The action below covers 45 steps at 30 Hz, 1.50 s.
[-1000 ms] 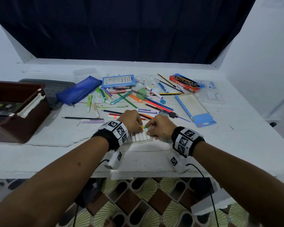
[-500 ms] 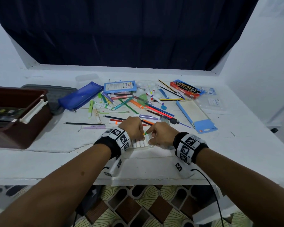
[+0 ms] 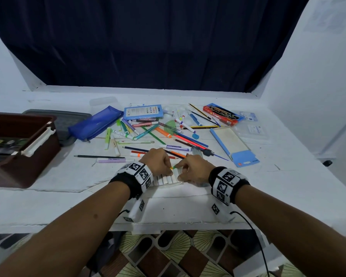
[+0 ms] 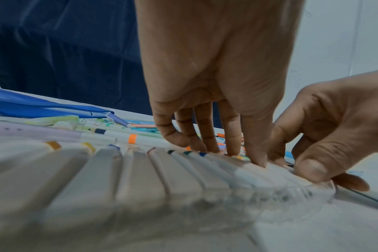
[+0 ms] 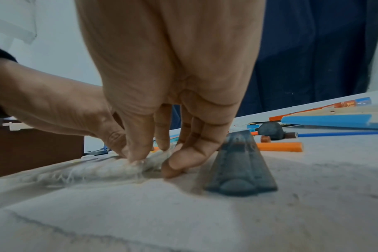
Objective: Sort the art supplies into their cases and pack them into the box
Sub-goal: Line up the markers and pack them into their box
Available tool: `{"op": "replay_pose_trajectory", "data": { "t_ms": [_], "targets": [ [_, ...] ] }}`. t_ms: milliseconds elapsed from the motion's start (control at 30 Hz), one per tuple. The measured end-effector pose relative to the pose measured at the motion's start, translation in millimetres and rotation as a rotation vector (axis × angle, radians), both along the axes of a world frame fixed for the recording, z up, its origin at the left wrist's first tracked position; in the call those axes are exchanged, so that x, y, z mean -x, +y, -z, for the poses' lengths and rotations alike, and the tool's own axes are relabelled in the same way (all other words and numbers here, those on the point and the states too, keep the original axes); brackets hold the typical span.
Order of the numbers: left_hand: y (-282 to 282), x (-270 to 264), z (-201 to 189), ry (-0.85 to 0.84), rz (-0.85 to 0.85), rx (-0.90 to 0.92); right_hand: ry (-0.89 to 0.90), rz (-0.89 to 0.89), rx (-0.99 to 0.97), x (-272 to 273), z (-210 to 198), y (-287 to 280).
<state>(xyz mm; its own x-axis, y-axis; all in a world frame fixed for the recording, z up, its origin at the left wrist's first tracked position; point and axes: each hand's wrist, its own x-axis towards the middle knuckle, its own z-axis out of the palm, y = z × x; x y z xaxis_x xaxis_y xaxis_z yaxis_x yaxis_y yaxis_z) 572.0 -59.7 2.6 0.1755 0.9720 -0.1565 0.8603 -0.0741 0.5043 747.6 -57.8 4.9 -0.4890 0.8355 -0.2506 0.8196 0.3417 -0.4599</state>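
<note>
A row of white markers (image 3: 165, 179) in a clear plastic case (image 3: 188, 181) is seen near the bench's (image 3: 48, 206) front edge, approx. mid-width. The left hand (image 3: 157, 161) is set on the row w/ fingers curled down, fingertips (image 4: 256, 160) pressed onto the marker barrels. The right hand (image 3: 192, 166) is curled at the row's right end, the outermost marker & case edge pinched betw. thumb & fingers. Loose pens & pencils (image 3: 164, 134) are scattered behind the hands toward the bench's back edge, w/ a blue pouch (image 3: 95, 122) to their left. A brown box (image 3: 23, 148) is placed at the left edge, a paint palette held inside. An open blue case (image 3: 233, 145) lies toward the right
</note>
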Motion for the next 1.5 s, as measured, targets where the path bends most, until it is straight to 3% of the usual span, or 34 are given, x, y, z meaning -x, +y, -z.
{"op": "replay_pose_trajectory", "data": {
  "t_ms": [200,600,1100,1267,1500],
  "targets": [
    [-1.2,9.1,-2.0,0.004,0.061,-0.021,0.032,0.031,0.024,-3.2,-2.0,3.5],
    [3.0,56.8,-21.5,0.023,-0.025,-0.077,0.138,0.167,-0.031,-47.0,-40.4,33.7],
    [64.0,128.0,-25.6,0.139,-0.153,-0.050,0.095,0.075,-0.129,40.9,-34.5,107.1],
    [118.7,114.3,-32.2,0.115,-0.043,-0.076,0.041,0.126,-0.168,41.3,-45.8,138.7],
    [189.6,45.5,-29.0,0.024,0.174,-0.082,-0.104,0.333,-0.200,-33.0,-48.9,184.5]
  ]
}}
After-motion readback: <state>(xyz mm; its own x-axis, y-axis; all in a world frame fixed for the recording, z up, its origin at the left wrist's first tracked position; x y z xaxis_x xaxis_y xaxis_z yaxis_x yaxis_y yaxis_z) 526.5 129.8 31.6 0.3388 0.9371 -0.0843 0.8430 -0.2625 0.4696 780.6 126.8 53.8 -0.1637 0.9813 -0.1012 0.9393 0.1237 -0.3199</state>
